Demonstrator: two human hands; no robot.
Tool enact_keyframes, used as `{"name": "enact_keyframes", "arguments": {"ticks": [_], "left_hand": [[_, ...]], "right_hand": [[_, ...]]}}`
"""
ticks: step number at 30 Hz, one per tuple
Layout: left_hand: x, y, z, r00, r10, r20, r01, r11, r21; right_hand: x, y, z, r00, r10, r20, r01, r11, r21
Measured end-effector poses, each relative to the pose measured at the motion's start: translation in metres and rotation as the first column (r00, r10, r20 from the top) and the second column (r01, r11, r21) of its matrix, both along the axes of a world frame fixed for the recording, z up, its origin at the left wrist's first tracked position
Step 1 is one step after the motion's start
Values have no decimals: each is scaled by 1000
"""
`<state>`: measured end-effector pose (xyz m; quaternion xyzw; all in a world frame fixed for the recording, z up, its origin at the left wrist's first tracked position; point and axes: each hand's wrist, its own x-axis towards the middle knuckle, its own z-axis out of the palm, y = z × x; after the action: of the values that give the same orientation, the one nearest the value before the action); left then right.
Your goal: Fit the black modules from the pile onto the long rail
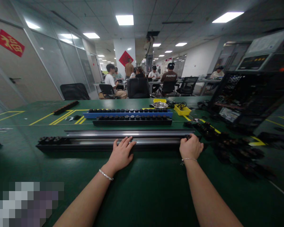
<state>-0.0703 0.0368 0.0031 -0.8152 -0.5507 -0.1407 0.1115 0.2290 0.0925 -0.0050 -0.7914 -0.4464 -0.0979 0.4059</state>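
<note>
A long black rail (85,145) lies crosswise on the green table, with several small black parts (52,139) seated at its left end. My left hand (123,153) rests on the middle of this rail, fingers apart and holding nothing. At the rail's right end my right hand (191,147) is closed, its fingers curled round a small black part (186,136) that is mostly hidden. Just behind lies a second, thinner metal rail (97,133).
Farther back are a blue rail (87,115) and a black rail (132,122), both filled with black parts. A metal bowl (160,105) and yellow tray (182,110) stand behind. Loose black parts (243,151) and an open computer case (241,97) are at right.
</note>
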Motion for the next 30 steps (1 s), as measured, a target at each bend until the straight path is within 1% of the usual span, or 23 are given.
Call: {"name": "enact_keyframes", "arguments": {"ticks": [3,20,25,30], "left_hand": [[-1,0,0,1000,-5,1,5,1000,-1],[-1,1,-1,1000,-11,-4,11,1000,7],[-2,1,-2,1000,-10,-9,10,1000,12],[-2,2,-4,1000,-8,-5,8,1000,13]], "right_hand": [[3,1,-1,1000,-9,2,9,1000,14],[15,2,1,999,-30,-10,30,1000,0],[21,4,0,999,-48,1,48,999,-24],[23,4,1,998,-59,3,59,998,-2]]}}
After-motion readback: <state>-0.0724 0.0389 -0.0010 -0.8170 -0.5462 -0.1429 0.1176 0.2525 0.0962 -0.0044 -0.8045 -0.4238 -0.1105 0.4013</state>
